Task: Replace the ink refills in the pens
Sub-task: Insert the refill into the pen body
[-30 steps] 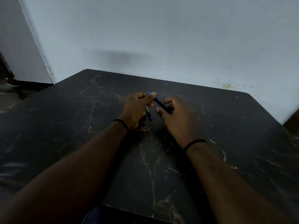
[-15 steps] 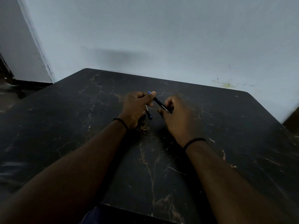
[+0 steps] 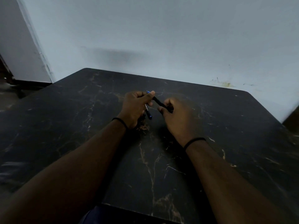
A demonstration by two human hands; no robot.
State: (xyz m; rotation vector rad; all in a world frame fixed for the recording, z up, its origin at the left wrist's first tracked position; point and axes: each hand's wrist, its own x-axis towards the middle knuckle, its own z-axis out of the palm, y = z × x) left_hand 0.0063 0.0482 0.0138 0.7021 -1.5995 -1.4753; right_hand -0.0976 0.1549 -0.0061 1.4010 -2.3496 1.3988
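Both my hands meet over the middle of the dark marble table (image 3: 226, 126). A slim black pen barrel (image 3: 159, 101) with a blue tip slants between them. My left hand (image 3: 135, 107) pinches its upper blue end with thumb and forefinger. My right hand (image 3: 176, 117) grips its lower end. A second black pen (image 3: 148, 113) with a blue end hangs down out of my left fist, held under the curled fingers. What else lies inside the left palm is hidden.
The table's far edge runs along a pale wall (image 3: 161, 38). A doorway gap and floor (image 3: 9, 88) show at the far left. The near table edge (image 3: 137, 209) lies just ahead of my body.
Barely anything differs. The pen barrel stays slanted between both hands, and the right hand's fingers have shifted slightly along its lower end.
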